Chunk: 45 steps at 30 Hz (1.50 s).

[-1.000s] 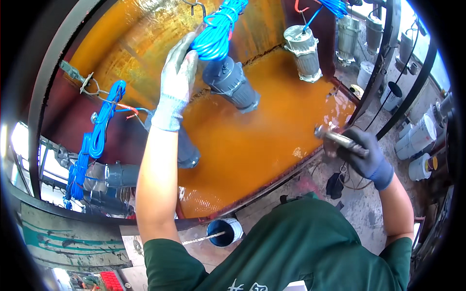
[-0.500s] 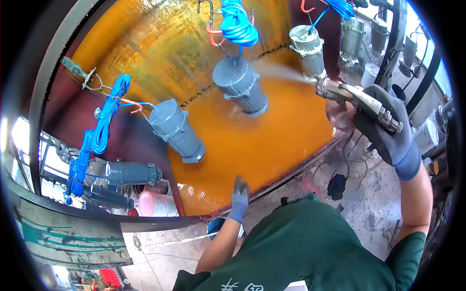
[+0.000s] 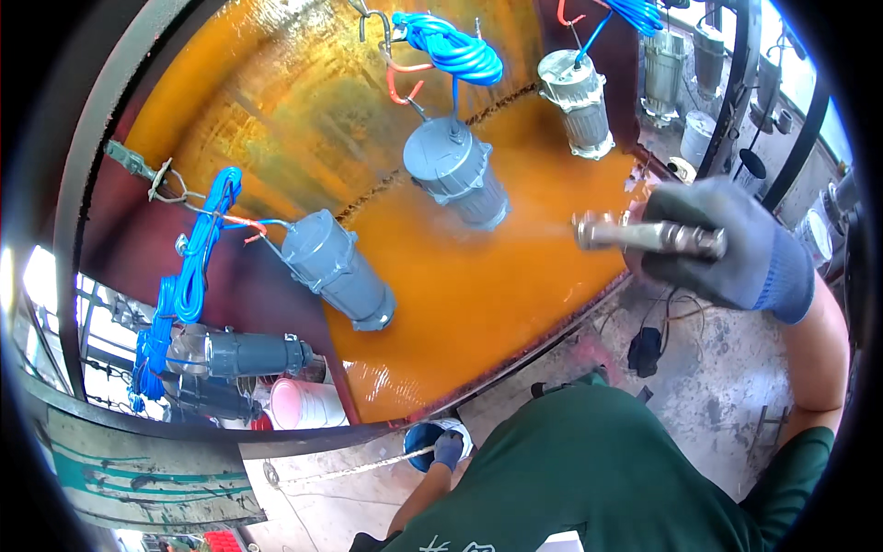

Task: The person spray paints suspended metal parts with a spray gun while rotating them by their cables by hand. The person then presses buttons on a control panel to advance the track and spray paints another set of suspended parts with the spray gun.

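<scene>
My right hand (image 3: 731,244), in a grey-and-dark glove, is closed around a metal spray gun (image 3: 644,235), its nozzle pointing left. A faint mist leaves it toward the lower part of the middle grey cylindrical pump (image 3: 457,172), which hangs by a hook under a coil of blue cable (image 3: 451,48). My left hand (image 3: 448,449), gloved too, is low by a blue bucket (image 3: 425,442); a pale rope (image 3: 359,467) runs up close to it. Its fingers are too small and hidden to read. Another grey pump (image 3: 336,267) hangs at left, and a paler one (image 3: 578,103) at right.
An orange-coated spray booth (image 3: 515,304) with wet-looking surfaces lies behind the pumps. More pumps (image 3: 258,353) hang at left beside a pink-and-white bucket (image 3: 308,403). A dark curved rail (image 3: 78,202) edges the left. Hoses and a dark cloth (image 3: 644,352) lie on the floor.
My right hand has come down and nearer with the spray gun, and the spray has shifted lower on the middle pump. My left hand has dropped from the booth's front edge to the blue bucket.
</scene>
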{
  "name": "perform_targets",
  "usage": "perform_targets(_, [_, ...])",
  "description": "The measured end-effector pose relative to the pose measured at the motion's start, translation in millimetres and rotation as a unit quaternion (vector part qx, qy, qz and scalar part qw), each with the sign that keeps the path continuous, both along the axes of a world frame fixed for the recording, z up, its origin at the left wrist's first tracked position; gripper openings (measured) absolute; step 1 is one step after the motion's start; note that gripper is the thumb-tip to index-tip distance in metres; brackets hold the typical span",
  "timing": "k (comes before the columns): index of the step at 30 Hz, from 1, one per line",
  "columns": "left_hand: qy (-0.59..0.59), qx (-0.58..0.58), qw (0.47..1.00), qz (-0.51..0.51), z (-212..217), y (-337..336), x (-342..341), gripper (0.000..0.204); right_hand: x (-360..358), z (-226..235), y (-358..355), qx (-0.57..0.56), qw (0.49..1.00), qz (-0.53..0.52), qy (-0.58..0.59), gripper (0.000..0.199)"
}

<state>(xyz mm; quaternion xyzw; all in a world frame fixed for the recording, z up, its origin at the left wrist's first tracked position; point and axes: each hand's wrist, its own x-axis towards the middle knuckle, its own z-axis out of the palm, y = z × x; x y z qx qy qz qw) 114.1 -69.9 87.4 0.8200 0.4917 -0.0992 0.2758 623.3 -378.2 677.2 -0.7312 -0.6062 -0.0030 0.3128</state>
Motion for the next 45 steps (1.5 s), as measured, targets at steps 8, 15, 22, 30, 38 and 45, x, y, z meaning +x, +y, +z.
perform_targets(8, [0.022, -0.008, 0.993, -0.120, -36, 12, -1, 0.039, -2, 15, 16, 0.022, 0.973, -0.062, 0.222, 0.021])
perform_targets(15, [-0.011, -0.074, 0.993, -0.096, -37, 12, 34, 0.036, 6, -22, 51, 0.026, 0.990, 0.004, 0.141, 0.022])
perform_targets(22, [-0.029, -0.060, 0.986, -0.155, -25, 1, 34, 0.035, 18, -74, 2, -0.055, 0.966, -0.057, 0.247, 0.021])
perform_targets(30, [-0.095, 0.229, 0.906, -0.342, 53, 2, 95, 0.020, -11, -148, 21, 0.093, 0.956, -0.006, 0.280, 0.024])
perform_targets(38, [-0.551, 0.152, 0.818, -0.067, 342, -3, 310, 0.034, 12, -312, 16, 0.018, 0.961, -0.091, 0.259, 0.032])
perform_targets(45, [-0.444, 0.543, 0.634, -0.326, 556, -22, 437, 0.058, 54, -358, -9, -0.076, 0.918, -0.160, 0.356, 0.035])
